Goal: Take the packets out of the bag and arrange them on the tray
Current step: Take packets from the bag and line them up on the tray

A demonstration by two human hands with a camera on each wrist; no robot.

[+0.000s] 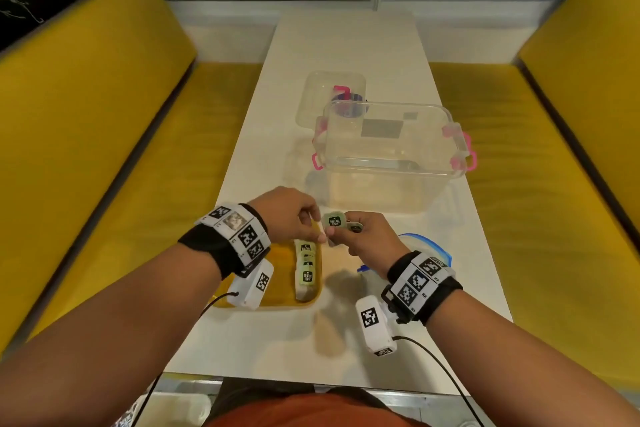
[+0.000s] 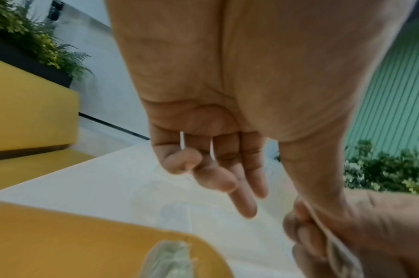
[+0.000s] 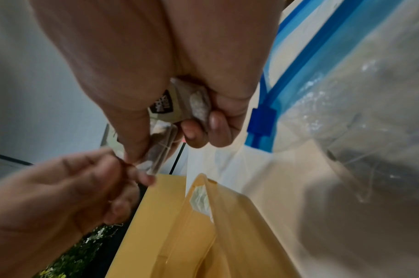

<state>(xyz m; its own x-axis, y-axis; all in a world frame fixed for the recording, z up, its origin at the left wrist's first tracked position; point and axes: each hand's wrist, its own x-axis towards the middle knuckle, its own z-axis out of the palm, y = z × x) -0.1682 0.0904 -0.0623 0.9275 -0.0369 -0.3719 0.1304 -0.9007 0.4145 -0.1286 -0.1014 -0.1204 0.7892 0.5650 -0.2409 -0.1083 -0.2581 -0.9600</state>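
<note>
Right hand (image 1: 363, 236) grips spare packets (image 1: 341, 222); left hand (image 1: 291, 215) pinches one from them.
We judge placing under way: next, ours joins the row (image 1: 306, 265) on tray (image 1: 277, 302); bag (image 1: 426, 246) lies right.

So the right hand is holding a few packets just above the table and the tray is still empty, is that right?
Not quite. The tray is not empty: a row of packets already lies along its right side, as the head view shows. The rest holds: the right hand holds a few packets just above the table.
</note>
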